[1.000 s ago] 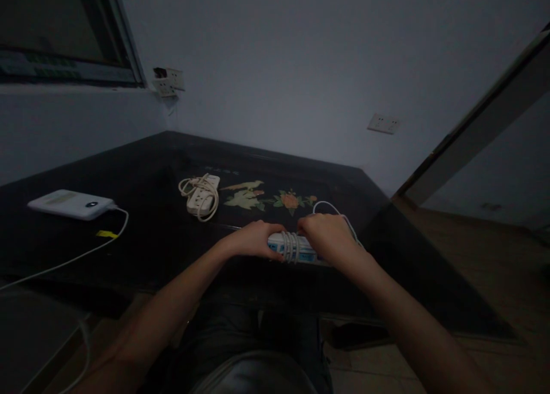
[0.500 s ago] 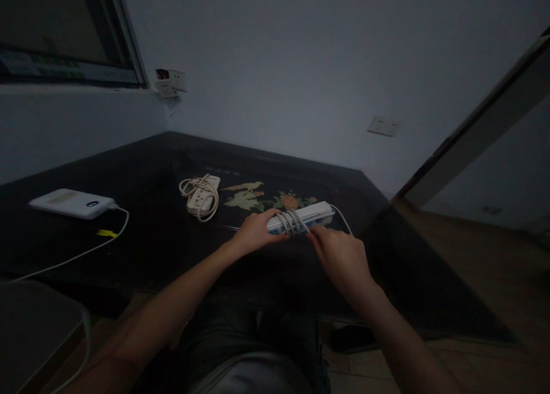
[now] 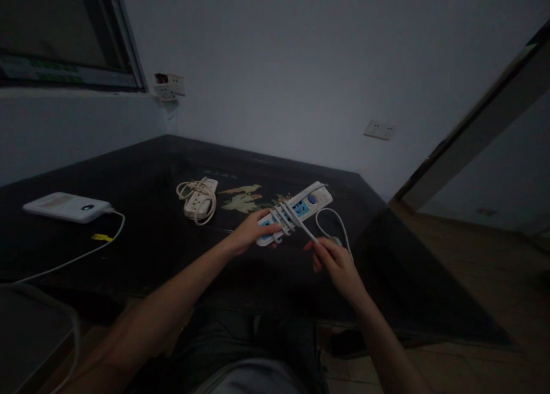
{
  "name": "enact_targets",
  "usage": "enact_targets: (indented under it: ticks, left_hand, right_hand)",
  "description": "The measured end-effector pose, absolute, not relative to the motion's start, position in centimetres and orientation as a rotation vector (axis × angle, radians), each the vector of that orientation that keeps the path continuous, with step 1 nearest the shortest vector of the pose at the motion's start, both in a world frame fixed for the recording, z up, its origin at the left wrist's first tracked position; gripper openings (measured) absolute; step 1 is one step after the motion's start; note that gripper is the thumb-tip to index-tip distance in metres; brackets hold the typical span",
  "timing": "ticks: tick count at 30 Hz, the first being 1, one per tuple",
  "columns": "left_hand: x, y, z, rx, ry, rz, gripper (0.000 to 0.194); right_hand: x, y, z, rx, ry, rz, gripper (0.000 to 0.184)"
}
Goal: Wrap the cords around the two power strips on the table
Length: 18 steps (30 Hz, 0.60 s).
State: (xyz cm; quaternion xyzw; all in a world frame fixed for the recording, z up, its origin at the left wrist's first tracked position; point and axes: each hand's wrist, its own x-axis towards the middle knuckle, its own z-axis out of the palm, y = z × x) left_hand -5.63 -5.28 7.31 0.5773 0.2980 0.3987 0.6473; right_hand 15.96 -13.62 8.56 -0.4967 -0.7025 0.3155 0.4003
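White, thin cord [image 3: 309, 233], pinched in the right hand [image 3: 337, 263], loops around the long white-and-blue plastic power strip [image 3: 303, 206] clutched by the left hand [image 3: 250, 231] over the flat black table [image 3: 258, 282]; gone slack, the cord could slip off.

- Left hand [image 3: 251, 232]: most fingers hidden behind the power strip [image 3: 303, 207].
- Cord loop [image 3: 342, 223]: partly hidden by the right hand [image 3: 338, 263].
- Window [image 3: 51, 27]: cut off left and top.
- Lettering [image 3: 220, 174]: too small to read.
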Motion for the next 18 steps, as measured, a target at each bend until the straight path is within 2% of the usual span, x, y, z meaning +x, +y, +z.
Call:
enact_targets:
  ticks: [5,13,18]
  left_hand:
    - [-5.6,-5.8,7.3,1.169,0.518,0.819,0.057]
    - [-5.7,-6.4,6.9,1.2,0.329,0.733,0.069]
    - [-6.3,-6.3,6.8,1.275,0.292,0.606,0.078]
  right_hand:
    - [16.6,-12.0,7.0,-0.965,-1.597,1.166,0.039]
    - [17.3,-11.3,7.3,-0.883,-1.769,1.312,0.039]
    - [18.4,-10.8,7.0,-1.041,-1.77,1.304,0.043]
